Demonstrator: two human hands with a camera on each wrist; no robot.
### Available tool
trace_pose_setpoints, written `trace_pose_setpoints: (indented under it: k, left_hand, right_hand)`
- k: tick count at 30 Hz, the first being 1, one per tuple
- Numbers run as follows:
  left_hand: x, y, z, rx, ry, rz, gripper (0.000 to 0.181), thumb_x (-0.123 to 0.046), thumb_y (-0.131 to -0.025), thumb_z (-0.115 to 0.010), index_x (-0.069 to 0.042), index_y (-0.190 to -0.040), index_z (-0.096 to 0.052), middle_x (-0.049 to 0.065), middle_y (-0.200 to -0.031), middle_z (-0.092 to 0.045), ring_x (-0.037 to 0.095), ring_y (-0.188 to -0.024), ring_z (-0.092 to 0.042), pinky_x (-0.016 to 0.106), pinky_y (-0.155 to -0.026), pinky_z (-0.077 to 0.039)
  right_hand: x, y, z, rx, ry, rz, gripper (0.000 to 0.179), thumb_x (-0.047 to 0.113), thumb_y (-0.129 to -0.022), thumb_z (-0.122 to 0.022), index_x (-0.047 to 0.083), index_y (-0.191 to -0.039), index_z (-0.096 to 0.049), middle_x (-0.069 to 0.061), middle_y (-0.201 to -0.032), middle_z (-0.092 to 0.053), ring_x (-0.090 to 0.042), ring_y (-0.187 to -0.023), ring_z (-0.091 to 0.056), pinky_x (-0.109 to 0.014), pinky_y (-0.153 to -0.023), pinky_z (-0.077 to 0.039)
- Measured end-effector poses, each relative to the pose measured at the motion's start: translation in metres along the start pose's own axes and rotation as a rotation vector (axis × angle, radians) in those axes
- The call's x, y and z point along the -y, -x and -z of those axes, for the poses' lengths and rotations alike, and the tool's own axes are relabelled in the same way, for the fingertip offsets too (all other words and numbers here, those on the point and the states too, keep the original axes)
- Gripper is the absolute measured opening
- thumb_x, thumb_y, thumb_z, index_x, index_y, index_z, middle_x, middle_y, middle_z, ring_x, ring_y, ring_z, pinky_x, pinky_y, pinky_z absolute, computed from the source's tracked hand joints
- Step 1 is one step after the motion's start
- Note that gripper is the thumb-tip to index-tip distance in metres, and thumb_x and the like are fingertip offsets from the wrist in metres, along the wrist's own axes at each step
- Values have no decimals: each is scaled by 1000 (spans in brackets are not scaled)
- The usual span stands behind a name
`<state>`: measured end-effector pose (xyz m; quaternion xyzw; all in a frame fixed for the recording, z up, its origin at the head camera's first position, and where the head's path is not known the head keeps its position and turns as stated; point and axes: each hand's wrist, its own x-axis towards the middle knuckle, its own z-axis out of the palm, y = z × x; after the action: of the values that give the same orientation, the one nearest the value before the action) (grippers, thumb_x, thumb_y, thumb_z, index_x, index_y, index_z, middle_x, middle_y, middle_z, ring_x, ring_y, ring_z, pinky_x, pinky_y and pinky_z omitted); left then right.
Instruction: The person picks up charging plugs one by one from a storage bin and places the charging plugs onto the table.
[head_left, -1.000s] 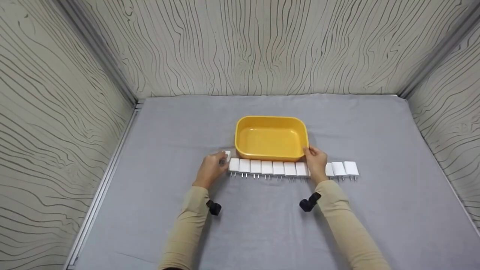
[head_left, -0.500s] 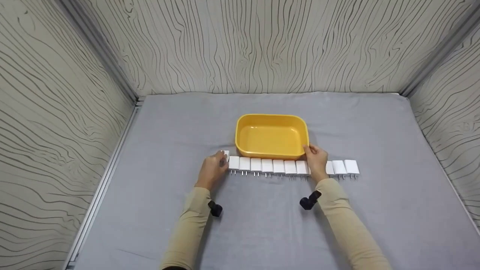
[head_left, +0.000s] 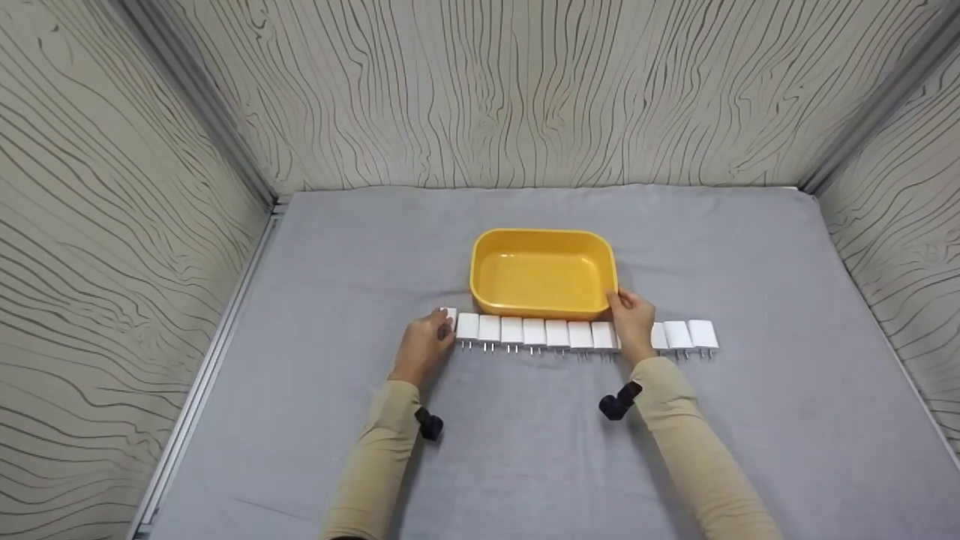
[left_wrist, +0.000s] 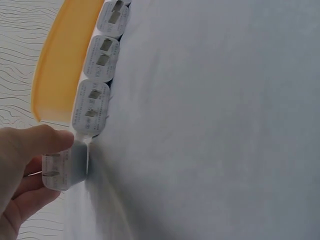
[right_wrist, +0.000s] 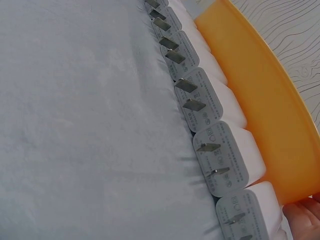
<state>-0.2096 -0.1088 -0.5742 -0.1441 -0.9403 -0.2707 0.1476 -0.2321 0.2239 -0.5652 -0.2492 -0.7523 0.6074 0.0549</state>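
My left hand pinches a white plug-in charger between thumb and fingers at the left end of a row of similar chargers. In the left wrist view the held charger sits tilted beside the end charger of the row, its prongs facing the camera. With thumb and fingers my right hand grips the rim of a yellow plastic basin at its near right corner. That hand reaches over the row and hides part of it in the head view.
The chargers lie side by side along the basin's near side, metal prongs toward the person. A grey cloth covers the table. Wood-patterned walls stand behind and at both sides, with metal rails at the corners.
My left hand has brought its charger slightly nearer the person, and the charger looks less tilted at the row's left end. The right hand and basin have stayed in place.
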Motion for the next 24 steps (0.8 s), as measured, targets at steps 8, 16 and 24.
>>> trace_pose_setpoints:
  k: [8,16,24]
  left_hand:
    - [2,5,-2,7,-7,-4,19,0,-77,-74,1,-95,-66,16,-91,-74,26,-84,-72,34,-76,-58]
    - [2,10,-3,18,10,21,30,4,-77,-73,3,-106,-65,14,-94,-75,27,-94,-72,33,-83,-58]
    - [6,11,-5,-44,36,-38,21,7,-77,-70,2,-96,-66,12,-85,-74,23,-82,-72,32,-75,-58]
  right_hand:
    - [-1,0,1,-11,24,21,41,19,-96,-57,-7,-127,-58,-26,-129,-59,-12,-101,-63,0,-70,-43]
    - [0,1,0,43,-18,-14,44,20,-98,-54,-6,-133,-52,-24,-135,-55,-28,-123,-56,-1,-72,-45]
    - [1,1,1,30,-42,-12,42,18,-97,-55,-7,-131,-53,-26,-133,-56,-21,-112,-62,-1,-70,-46]
